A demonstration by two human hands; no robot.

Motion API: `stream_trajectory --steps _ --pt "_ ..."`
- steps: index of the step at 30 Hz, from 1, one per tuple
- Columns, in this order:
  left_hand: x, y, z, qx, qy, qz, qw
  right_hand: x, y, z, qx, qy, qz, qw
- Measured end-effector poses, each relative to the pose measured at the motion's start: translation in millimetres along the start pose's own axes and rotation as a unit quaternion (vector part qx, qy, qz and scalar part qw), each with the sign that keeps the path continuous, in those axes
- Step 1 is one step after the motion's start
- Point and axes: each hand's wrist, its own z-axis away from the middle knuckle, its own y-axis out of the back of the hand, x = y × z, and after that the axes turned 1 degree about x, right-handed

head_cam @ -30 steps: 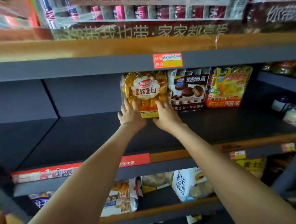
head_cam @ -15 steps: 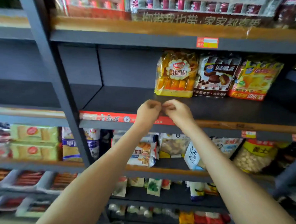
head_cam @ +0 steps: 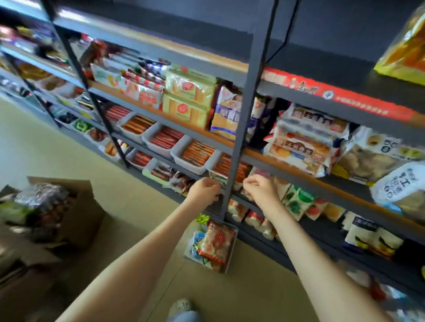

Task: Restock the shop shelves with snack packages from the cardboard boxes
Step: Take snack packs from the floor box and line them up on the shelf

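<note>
Glossy, crinkled snack packages (head_cam: 39, 201) fill the open brown cardboard box (head_cam: 80, 218) at lower left, beside dark metal shelves (head_cam: 239, 137), while at mid-frame the outstretched left hand (head_cam: 203, 190) and right hand (head_cam: 260, 190) curl into empty fists.

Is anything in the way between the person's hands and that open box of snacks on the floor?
Nothing visible does. Only bare floor lies between the left hand and the cardboard box. The right hand is farther off, past the shelf upright in this view.
</note>
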Motion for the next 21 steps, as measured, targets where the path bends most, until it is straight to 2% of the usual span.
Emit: stream_trajectory --steps 6,10,13,16,18,21 --pt "-144 173 7 0.123 0.154 -0.053 0.979 -1 -127 -36 -0.094 -0.066 0.087 0.990" --pt "-209 288 14 0.172 0.198 -0.107 0.959 -25 -228 -59 -0.130 -0.068 0.175 0.974" --pt "-238 359 6 0.219 0.222 -0.106 0.944 -56 -310 -68 -0.165 -0.032 0.243 0.955" --pt "-254 407 -3 0.232 0.240 -0.073 0.940 -97 -381 -63 -0.252 0.055 0.352 0.900" --pt "-260 430 -15 0.226 0.243 -0.060 0.941 -120 -420 -68 -0.294 0.085 0.365 0.879" --pt "-264 461 -42 0.207 0.243 -0.059 0.946 -152 -469 -93 -0.314 0.106 0.362 0.871"
